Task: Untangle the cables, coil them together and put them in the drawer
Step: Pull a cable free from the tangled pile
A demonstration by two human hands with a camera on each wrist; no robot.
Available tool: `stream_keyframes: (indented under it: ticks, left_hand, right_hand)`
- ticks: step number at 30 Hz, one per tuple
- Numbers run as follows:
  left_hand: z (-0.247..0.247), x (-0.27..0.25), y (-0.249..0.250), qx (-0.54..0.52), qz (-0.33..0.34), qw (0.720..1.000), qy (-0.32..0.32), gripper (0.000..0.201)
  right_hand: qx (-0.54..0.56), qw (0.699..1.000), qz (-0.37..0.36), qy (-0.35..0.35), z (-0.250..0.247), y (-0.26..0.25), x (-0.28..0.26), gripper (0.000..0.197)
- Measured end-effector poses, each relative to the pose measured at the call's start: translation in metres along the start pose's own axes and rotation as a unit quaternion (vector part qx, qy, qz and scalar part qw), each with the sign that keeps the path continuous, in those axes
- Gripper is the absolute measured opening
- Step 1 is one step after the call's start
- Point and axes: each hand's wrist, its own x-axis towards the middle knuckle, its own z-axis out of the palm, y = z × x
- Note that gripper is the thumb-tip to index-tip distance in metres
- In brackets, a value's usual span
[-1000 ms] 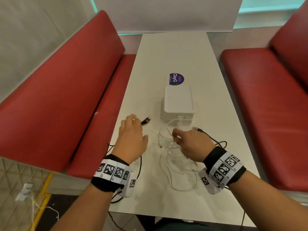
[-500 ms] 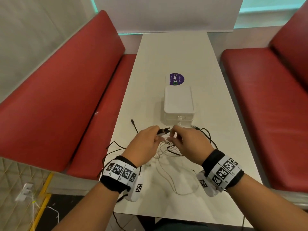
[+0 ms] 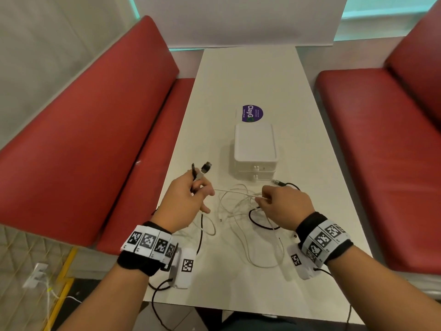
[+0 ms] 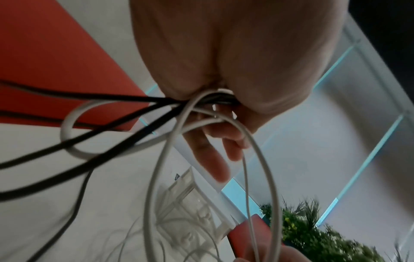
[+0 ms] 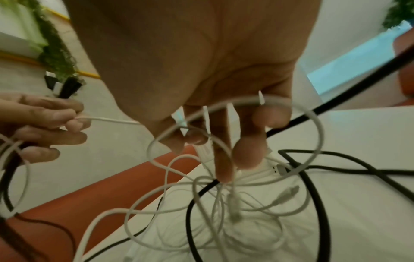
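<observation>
- The left hand (image 3: 185, 201) is raised above the long white table (image 3: 243, 75) — its fingers are curled around the plug ends of thin black and white cables (image 3: 235, 206).
- The right hand (image 3: 285, 206) pinches 1 white cable; the rest lies tangled on the table between the 2 hands.
- The small white plastic 2-drawer box (image 3: 255, 144) stands just beyond the tangle, with both drawers closed.
</observation>
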Motion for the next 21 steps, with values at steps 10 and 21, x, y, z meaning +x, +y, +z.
stream_keyframes:
  ticks: [10,21]
  left_hand:
    - [-0.021,0.001,-0.032,0.098,-0.075,0.985,0.119,0.014]
    - [-0.129,-0.018,-0.059,0.286,-0.127,0.949,0.042,0.020]
  right_hand:
    - [0.318,0.946,0.050,-0.031,-0.002,0.015,0.006,0.045]
    - [0.250,0.968,0.005,0.004,0.000,0.025,-0.006,0.016]
